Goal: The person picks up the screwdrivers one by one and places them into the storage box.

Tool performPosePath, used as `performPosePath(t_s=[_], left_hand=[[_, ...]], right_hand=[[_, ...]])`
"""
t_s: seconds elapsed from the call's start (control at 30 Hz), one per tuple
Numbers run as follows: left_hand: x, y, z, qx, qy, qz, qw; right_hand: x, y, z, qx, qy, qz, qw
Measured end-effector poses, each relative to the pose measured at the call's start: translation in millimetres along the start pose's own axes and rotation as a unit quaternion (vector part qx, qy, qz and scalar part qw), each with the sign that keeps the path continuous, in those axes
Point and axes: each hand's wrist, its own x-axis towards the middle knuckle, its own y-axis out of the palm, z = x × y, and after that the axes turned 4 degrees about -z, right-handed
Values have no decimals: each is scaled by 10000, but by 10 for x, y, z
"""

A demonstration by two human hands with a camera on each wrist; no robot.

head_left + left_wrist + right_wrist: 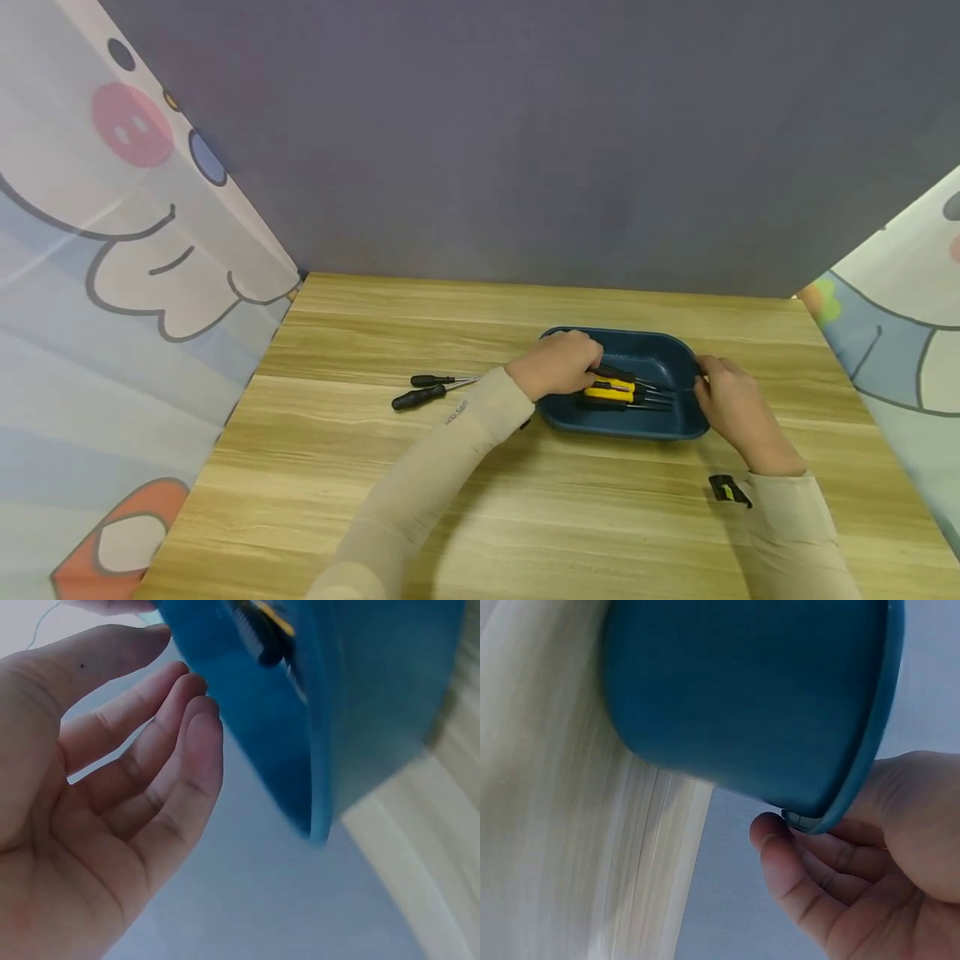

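Right of centre, we've the right hand (738, 408) pinching a blue oblong plastic tub (615, 427), likely stiff, by the rim (895, 660), best hold, left hand (558, 364) loosely curled, empty!

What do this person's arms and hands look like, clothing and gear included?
Both arms wear long, pale cream sleeves: the left sleeve has small dark lettering, too small to read, and the right sleeve shows none. A black piece with a yellow-green patch sits by the right cuff. The left hand and right hand are ungloved.
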Motion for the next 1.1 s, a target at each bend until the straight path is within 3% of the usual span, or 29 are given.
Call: performPosePath(t_s=[0.27,0.63,0.83,1.1], left_hand=[[-346,-179,148,127,-151,-216,9996],[-957,-259,302,289,-634,-678,9953],[-1281,-201,317,647,-754,-972,9903],[-1610,-32,360,815,-1471,-1029,9804]], right_hand=[[-6,4,-9,-26,-40,-19,10000],[-7,-6,-2,-35,-52,36,10000],[-5,-10,-2,-40,20,58,10000],[-5,2,-12,-17,-12,53,10000]])
